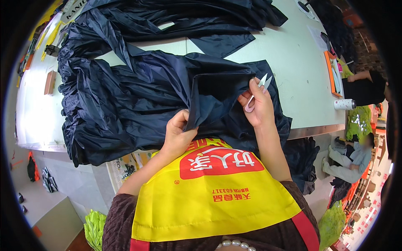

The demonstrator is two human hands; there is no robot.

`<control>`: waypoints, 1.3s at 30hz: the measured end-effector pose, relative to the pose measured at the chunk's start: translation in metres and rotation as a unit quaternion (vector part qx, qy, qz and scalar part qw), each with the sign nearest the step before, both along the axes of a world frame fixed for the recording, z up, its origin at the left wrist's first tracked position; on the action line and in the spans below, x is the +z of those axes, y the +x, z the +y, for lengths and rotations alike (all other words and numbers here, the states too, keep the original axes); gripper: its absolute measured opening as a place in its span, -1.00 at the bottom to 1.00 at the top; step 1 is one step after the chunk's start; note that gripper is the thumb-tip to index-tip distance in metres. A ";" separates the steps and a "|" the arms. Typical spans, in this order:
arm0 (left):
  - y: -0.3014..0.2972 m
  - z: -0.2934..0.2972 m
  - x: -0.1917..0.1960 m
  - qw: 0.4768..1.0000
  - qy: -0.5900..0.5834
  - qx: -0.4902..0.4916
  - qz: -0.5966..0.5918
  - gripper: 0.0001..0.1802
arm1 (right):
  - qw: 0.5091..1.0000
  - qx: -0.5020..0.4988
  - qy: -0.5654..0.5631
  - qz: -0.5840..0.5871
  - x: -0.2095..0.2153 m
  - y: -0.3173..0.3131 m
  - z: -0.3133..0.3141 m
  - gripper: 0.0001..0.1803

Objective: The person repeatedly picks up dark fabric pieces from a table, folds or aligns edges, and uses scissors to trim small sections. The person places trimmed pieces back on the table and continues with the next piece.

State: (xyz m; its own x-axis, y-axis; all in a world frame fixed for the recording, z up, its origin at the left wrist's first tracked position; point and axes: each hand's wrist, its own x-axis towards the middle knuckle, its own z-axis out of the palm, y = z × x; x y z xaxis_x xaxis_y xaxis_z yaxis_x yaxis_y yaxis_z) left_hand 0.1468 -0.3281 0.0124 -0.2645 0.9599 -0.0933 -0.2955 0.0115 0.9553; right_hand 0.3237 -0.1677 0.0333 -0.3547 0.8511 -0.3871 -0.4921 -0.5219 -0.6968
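A pale worktable (pixel 293 62) is filling the upper frame, with dark navy fabric (pixel 125 96) sprawling across its centre. At lower centre, the left hand (pixel 178 136) is pinching a fabric fold, while the right hand (pixel 258 106) is gripping small white thread snips (pixel 259 88) at the fabric's edge.

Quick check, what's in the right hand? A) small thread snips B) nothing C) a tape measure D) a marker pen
A: the right hand holds small thread snips, blades pointing up and away at the edge of the dark navy fabric, while the left hand pinches a fold of that fabric.
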 end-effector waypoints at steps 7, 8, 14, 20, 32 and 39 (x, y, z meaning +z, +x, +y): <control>-0.025 0.011 0.074 0.883 -0.161 -0.297 0.326 -0.51 | 0.996 0.028 0.084 -0.025 0.014 -0.005 -0.007 -0.83; -0.035 0.016 0.090 0.864 -0.187 -0.267 0.383 -0.54 | 0.983 0.073 0.137 -0.094 0.017 -0.003 -0.008 -0.82; -0.029 0.068 0.128 0.742 0.266 -0.049 0.614 -0.22 | 0.875 0.290 0.345 -0.174 0.050 -0.015 -0.013 -0.82; -0.028 0.088 0.087 0.936 -0.021 -0.102 0.337 -0.75 | 0.838 0.117 0.415 -0.335 0.053 -0.022 -0.031 -0.66; -0.016 0.080 0.040 0.987 0.026 0.078 0.136 -0.78 | 0.960 0.232 0.145 -0.063 -0.003 -0.005 -0.019 -0.83; -0.004 0.062 0.026 0.984 -0.046 0.106 -0.139 -0.82 | 0.921 0.212 0.296 -0.137 -0.001 -0.011 -0.022 -0.82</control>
